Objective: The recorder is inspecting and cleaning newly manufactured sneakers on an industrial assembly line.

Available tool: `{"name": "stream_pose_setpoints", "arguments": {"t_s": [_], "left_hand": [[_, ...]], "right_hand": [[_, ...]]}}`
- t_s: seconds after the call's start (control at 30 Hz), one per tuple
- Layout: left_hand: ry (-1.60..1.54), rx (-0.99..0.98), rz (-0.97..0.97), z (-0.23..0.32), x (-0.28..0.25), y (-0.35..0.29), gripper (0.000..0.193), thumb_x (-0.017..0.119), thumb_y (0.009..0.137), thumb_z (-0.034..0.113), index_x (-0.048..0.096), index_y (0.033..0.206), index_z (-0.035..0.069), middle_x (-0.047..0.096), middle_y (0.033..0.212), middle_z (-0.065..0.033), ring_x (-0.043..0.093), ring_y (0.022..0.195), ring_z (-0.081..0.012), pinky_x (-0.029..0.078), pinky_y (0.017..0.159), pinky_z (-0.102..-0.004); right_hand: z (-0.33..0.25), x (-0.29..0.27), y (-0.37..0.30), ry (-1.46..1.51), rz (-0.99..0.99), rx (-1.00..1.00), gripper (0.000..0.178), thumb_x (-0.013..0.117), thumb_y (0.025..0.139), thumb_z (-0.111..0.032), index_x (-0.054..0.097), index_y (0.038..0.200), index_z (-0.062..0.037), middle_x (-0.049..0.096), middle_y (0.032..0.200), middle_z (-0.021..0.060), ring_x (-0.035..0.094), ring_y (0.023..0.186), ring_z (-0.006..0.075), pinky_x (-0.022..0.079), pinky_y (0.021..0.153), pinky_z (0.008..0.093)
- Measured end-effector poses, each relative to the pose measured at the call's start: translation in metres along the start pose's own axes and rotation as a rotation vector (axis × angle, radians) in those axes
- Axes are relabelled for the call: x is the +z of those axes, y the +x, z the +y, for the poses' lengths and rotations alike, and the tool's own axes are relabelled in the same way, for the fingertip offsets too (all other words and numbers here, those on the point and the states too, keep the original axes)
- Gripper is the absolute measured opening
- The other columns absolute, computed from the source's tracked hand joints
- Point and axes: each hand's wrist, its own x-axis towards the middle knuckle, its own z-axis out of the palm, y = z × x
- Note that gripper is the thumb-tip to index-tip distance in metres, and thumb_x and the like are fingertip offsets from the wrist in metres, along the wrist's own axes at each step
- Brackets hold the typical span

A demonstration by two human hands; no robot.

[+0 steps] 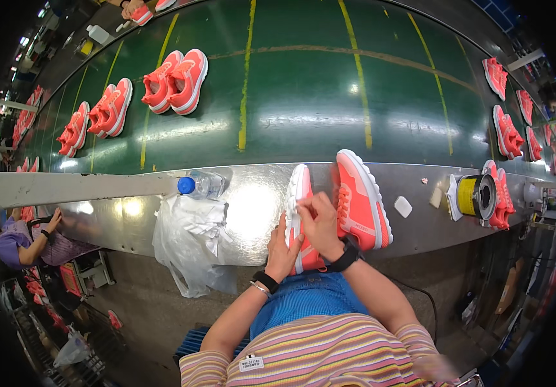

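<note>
Two coral sneakers with white soles lie on the metal ledge in front of me. The left sneaker (300,182) is tipped on its side, its white sole edge facing left, with its heel end near my lap. My left hand (281,255) grips it low down, fingers along the sole edge and thumb toward the upper. Over the same shoe, my right hand (321,227) is closed in a pinch at the sole edge; whatever is between the fingertips is too small to make out. Just right of that hand lies the other sneaker (361,203), toe pointing away, untouched.
Beyond the ledge runs a green belt (297,84) carrying pairs of sneakers (175,82). Leftward are a metal bar (78,191), a blue-capped bottle (205,185) and a plastic bag (187,251). Rightward sit a white pad (403,206) and a yellow-labelled tin (476,196). A co-worker (33,238) is at far left.
</note>
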Motion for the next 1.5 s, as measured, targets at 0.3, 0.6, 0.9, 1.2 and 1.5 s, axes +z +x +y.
{"name": "stream_pose_setpoints", "arguments": {"t_s": [0.3,0.6,0.9,1.2,1.5], "left_hand": [[-0.002,-0.065,-0.036,0.004,-0.002,-0.002,0.074,0.06,0.085,0.031,0.022,0.142,0.004,0.05,0.111,-0.0278,0.049,0.102,-0.0409,0.04,0.09,-0.0449],[0.002,-0.044,-0.064,0.007,0.003,-0.001,0.073,0.059,0.086,0.031,0.022,0.143,0.004,0.048,0.11,-0.0277,0.048,0.102,-0.0395,0.038,0.091,-0.0435],[-0.036,-0.052,-0.012,-0.003,0.003,-0.001,0.073,0.059,0.086,0.028,0.02,0.143,0.005,0.047,0.11,-0.0256,0.049,0.102,-0.0368,0.039,0.091,-0.0413],[-0.015,-0.046,-0.02,0.0,0.003,0.0,0.073,0.059,0.087,0.03,0.02,0.143,0.004,0.047,0.112,-0.026,0.048,0.106,-0.0361,0.039,0.092,-0.04],[-0.027,-0.001,-0.005,-0.011,0.003,-0.005,0.069,0.053,0.09,0.03,0.019,0.144,0.004,0.049,0.105,-0.0241,0.049,0.098,-0.0347,0.038,0.089,-0.0395]], "right_hand": [[0.005,0.002,0.009,0.019,0.018,0.097,0.004,0.064,0.079,-0.001,0.062,0.081,-0.0007,0.049,0.073,0.0054,0.049,0.062,0.0128,0.039,0.057,0.0257],[0.024,0.004,0.06,-0.012,0.077,0.163,0.007,0.065,0.078,-0.008,0.061,0.078,-0.0018,0.051,0.068,0.0089,0.052,0.061,0.0215,0.042,0.056,0.0338],[0.009,0.004,0.024,0.034,0.025,0.114,0.007,0.064,0.079,-0.011,0.064,0.08,-0.0042,0.052,0.07,0.0085,0.054,0.061,0.023,0.042,0.058,0.0348],[0.006,0.006,0.037,-0.012,0.054,0.022,0.007,0.064,0.079,-0.009,0.065,0.084,-0.0045,0.054,0.075,0.007,0.053,0.06,0.0218,0.041,0.054,0.033],[-0.004,-0.008,-0.022,-0.189,-0.05,-0.109,0.003,0.062,0.078,-0.011,0.062,0.08,-0.011,0.05,0.074,0.004,0.05,0.077,0.0207,0.03,0.071,0.0341]]}}
